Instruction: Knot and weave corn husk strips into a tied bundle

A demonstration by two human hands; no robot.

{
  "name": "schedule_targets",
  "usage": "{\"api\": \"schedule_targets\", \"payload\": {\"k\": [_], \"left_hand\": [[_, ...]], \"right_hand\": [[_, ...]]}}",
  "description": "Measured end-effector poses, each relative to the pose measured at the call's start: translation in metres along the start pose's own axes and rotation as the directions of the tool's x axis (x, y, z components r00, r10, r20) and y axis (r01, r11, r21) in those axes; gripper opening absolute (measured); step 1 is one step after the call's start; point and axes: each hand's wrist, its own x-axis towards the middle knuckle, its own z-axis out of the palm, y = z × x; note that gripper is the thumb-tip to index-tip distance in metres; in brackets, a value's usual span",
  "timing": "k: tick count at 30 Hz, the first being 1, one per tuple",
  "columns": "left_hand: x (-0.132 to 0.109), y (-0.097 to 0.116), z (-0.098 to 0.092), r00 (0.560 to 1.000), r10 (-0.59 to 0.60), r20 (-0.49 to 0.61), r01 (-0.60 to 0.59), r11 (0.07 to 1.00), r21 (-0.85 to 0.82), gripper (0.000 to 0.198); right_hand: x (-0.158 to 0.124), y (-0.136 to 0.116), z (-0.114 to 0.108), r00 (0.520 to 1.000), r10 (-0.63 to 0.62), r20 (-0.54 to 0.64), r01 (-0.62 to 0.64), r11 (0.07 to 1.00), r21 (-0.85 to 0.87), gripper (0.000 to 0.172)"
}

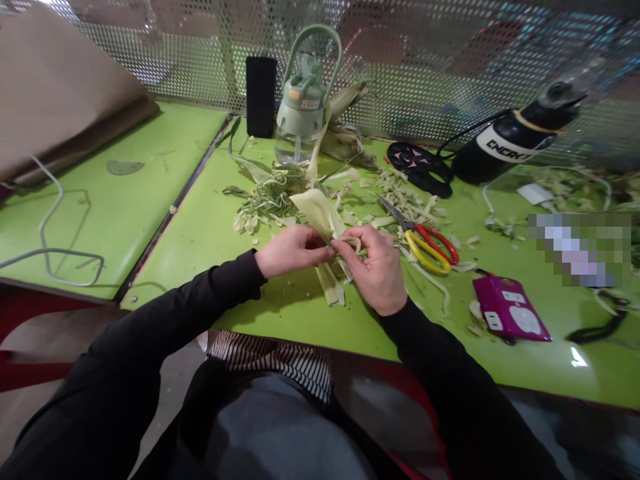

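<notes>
My left hand [295,251] and my right hand [374,267] meet over the front of the green table, fingertips almost touching. Between them is a bundle of pale corn husk [316,208], its wide leaf sticking up and its lower ends hanging beneath the fingers. My left fingers pinch the husk from one side. The right thumb and forefinger grip it from the other, a thin strip curling over them. Just behind lies a heap of shredded husk [274,197]. Scissors [425,240] with one red and one yellow handle rest to the right of my right hand.
A green-lidded bottle [301,113], a dark phone [261,97] and more husks [345,137] stand by the perforated metal screen [415,73]. Rightward are a black bottle [505,147], a black object with pink marks [419,167] and a purple pouch [513,310]. Brown paper [65,87] is at left.
</notes>
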Motion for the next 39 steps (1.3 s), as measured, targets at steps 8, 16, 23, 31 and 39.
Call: {"api": "schedule_targets", "payload": {"k": [8,16,23,31,39], "left_hand": [[0.004,0.0,-0.006,0.982,-0.155,-0.104,0.133,0.972,-0.193,0.008],[0.004,-0.008,-0.008,0.985,-0.085,-0.152,0.103,0.988,0.118,0.019],[0.002,-0.008,0.003,0.999,-0.043,-0.023,0.047,0.967,0.25,0.016],[-0.004,-0.001,0.016,0.993,-0.081,0.083,0.072,0.992,0.106,0.024],[0.0,-0.006,0.016,0.994,-0.069,0.081,0.083,0.979,-0.184,0.02]], "right_hand": [[0.003,0.012,-0.011,0.978,-0.198,0.058,0.206,0.941,-0.27,0.011],[0.004,0.008,-0.024,0.995,-0.077,0.067,0.079,0.997,-0.021,0.007],[0.0,-0.001,-0.01,0.94,0.21,0.267,-0.335,0.706,0.624,0.028],[-0.005,-0.009,-0.004,0.935,0.135,0.329,-0.327,0.693,0.643,0.021],[-0.002,0.0,0.004,0.957,0.289,0.018,-0.258,0.825,0.503,0.024]]}}
